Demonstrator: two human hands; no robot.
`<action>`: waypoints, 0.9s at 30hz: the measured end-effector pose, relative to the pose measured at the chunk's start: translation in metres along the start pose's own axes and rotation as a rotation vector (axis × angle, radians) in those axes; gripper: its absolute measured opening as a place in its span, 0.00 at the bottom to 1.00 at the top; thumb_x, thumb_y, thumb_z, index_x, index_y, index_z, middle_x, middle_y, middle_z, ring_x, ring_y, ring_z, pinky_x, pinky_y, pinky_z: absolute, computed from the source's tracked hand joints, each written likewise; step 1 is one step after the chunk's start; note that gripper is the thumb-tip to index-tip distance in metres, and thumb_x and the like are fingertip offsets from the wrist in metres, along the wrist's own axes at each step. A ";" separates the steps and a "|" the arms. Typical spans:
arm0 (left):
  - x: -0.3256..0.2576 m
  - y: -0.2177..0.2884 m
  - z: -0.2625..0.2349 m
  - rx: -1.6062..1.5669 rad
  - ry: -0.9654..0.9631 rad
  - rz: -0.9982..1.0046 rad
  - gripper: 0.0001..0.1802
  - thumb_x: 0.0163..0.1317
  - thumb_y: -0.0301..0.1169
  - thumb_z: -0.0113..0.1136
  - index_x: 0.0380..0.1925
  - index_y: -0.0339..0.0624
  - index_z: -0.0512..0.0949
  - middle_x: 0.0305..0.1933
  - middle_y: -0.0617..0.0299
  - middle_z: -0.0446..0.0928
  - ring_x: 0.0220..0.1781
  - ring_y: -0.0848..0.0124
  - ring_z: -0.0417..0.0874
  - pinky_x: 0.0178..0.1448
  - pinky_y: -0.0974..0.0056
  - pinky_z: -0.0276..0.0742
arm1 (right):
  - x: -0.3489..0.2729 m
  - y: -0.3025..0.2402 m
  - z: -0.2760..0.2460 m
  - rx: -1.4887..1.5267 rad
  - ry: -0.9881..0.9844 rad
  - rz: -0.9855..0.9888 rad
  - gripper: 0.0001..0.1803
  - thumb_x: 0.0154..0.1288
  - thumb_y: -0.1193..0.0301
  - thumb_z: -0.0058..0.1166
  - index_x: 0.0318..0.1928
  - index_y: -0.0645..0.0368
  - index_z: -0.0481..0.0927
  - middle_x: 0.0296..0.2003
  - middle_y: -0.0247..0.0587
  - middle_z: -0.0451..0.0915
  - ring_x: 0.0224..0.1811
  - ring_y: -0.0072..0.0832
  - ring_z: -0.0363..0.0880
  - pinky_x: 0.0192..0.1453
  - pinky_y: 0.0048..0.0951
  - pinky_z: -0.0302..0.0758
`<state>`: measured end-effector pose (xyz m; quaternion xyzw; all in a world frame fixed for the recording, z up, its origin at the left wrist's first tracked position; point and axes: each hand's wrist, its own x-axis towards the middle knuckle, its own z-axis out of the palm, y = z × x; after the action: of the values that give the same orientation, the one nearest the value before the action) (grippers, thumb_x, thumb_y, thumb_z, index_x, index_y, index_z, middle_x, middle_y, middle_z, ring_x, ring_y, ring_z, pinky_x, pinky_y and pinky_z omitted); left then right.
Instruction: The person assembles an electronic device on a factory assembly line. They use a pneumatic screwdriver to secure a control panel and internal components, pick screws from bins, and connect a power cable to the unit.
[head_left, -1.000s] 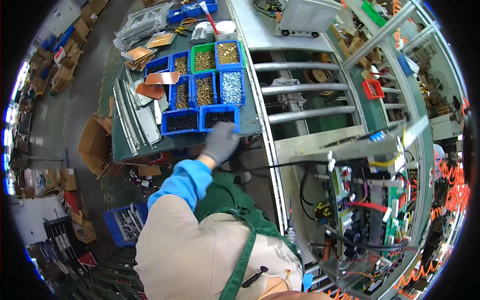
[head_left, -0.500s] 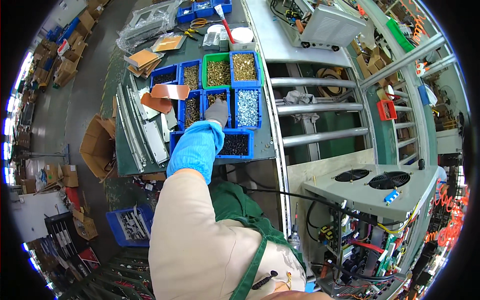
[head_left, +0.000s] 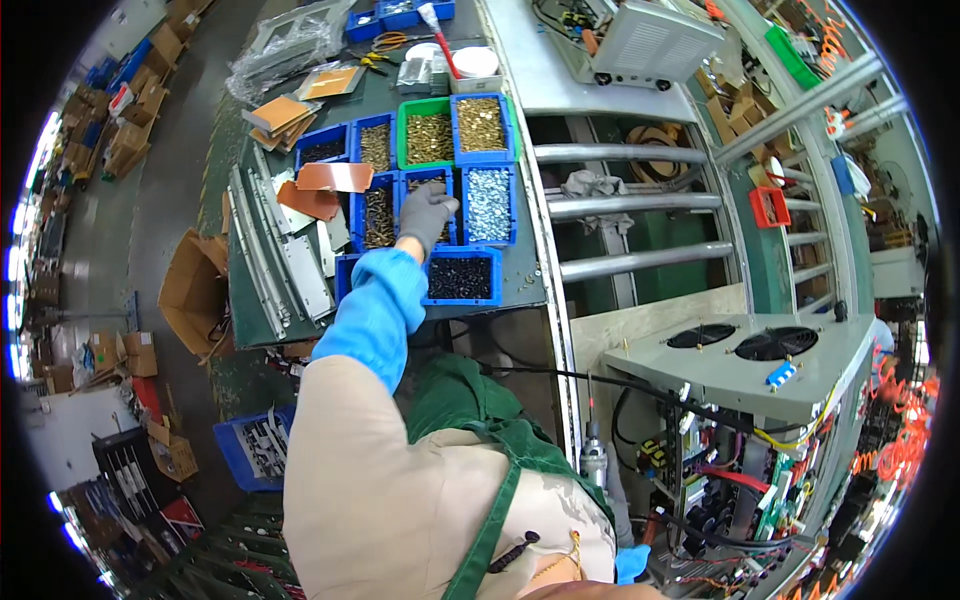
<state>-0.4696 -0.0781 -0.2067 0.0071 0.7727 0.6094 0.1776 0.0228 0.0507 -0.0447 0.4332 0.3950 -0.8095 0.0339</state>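
Left hand: your fingers half curl; hold unclear.
Right hand: mostly hidden, can't tell.
Brass-screw bin: your loose pinch could contaminate the black-screw bin.

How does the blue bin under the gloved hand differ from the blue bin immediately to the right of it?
The gold-piece bin holds brownish pieces, the silver-piece bin shiny pale ones. The left hand partly covers the gold-piece bin, while the silver-piece bin lies uncovered. Shared: both are open blue bins, set side by side on the green table, with their long sides running the same way.
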 end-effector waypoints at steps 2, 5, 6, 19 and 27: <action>-0.044 0.007 0.021 -0.235 -0.275 0.026 0.23 0.57 0.28 0.65 0.53 0.33 0.75 0.41 0.59 0.80 0.38 0.70 0.79 0.43 0.66 0.76 | -0.001 -0.007 0.005 0.000 -0.021 -0.007 0.68 0.37 0.65 0.74 0.75 0.56 0.41 0.61 0.44 0.68 0.54 0.33 0.74 0.58 0.30 0.73; -0.109 0.022 0.059 -0.477 -0.716 -0.208 0.20 0.63 0.31 0.61 0.53 0.35 0.74 0.42 0.60 0.79 0.38 0.77 0.76 0.40 0.74 0.74 | 0.004 -0.020 0.013 -0.023 -0.104 -0.085 0.67 0.40 0.68 0.71 0.76 0.55 0.37 0.58 0.45 0.69 0.42 0.27 0.74 0.48 0.27 0.74; -0.129 0.026 0.074 -0.761 -0.816 -0.284 0.16 0.64 0.30 0.61 0.50 0.37 0.76 0.37 0.63 0.79 0.32 0.79 0.75 0.36 0.76 0.73 | 0.007 -0.025 0.014 -0.044 -0.121 -0.100 0.66 0.41 0.69 0.70 0.76 0.55 0.37 0.57 0.45 0.70 0.40 0.26 0.73 0.47 0.27 0.73; -0.191 0.055 0.121 -0.649 -0.700 -0.380 0.11 0.68 0.31 0.57 0.46 0.39 0.77 0.38 0.62 0.81 0.35 0.82 0.79 0.36 0.80 0.76 | 0.013 -0.033 0.019 -0.313 -0.098 -0.131 0.60 0.46 0.65 0.70 0.75 0.55 0.45 0.62 0.41 0.67 0.53 0.26 0.68 0.57 0.25 0.66; -0.178 0.077 0.106 -0.115 -0.895 0.201 0.19 0.62 0.32 0.59 0.50 0.33 0.77 0.42 0.57 0.82 0.43 0.72 0.82 0.51 0.66 0.78 | 0.009 -0.029 0.018 0.031 -0.118 -0.090 0.61 0.40 0.74 0.65 0.75 0.50 0.44 0.54 0.44 0.71 0.33 0.27 0.76 0.40 0.28 0.76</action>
<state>-0.2888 0.0011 -0.1072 0.3346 0.5803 0.6027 0.4336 -0.0062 0.0613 -0.0279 0.3667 0.3989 -0.8403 0.0140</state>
